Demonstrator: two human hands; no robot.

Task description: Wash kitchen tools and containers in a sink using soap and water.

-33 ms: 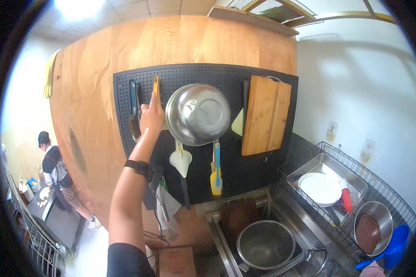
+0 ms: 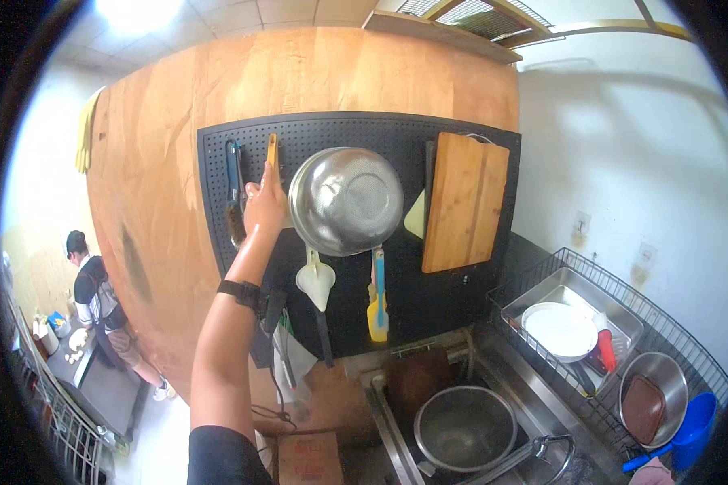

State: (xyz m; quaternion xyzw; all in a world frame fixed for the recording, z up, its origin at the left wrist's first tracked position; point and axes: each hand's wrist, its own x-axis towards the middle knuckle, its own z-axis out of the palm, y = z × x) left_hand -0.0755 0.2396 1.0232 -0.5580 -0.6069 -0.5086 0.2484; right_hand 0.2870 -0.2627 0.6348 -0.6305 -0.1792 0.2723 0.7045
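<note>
My left hand (image 2: 264,202) reaches up to the black pegboard, its fingers closed round the yellow-brown handle (image 2: 273,149) of an upright tool. The hand and wrist cover most of that tool, so its kind is unclear. Just to the left hangs a black-handled brush (image 2: 234,190) with brown bristles. Close on the right is a hanging metal colander (image 2: 356,198), its base toward me. Below it hang a cream funnel (image 2: 316,280) and spatulas (image 2: 378,303), one yellow and one blue-handled. My right hand is out of view.
Wooden cutting boards (image 2: 465,202) hang at the pegboard's right. Beneath is a sink with a round metal strainer (image 2: 465,428) and a faucet (image 2: 554,444). A wire rack (image 2: 663,311) holds a white pan (image 2: 560,330). At far left a person (image 2: 105,303) stands by a counter.
</note>
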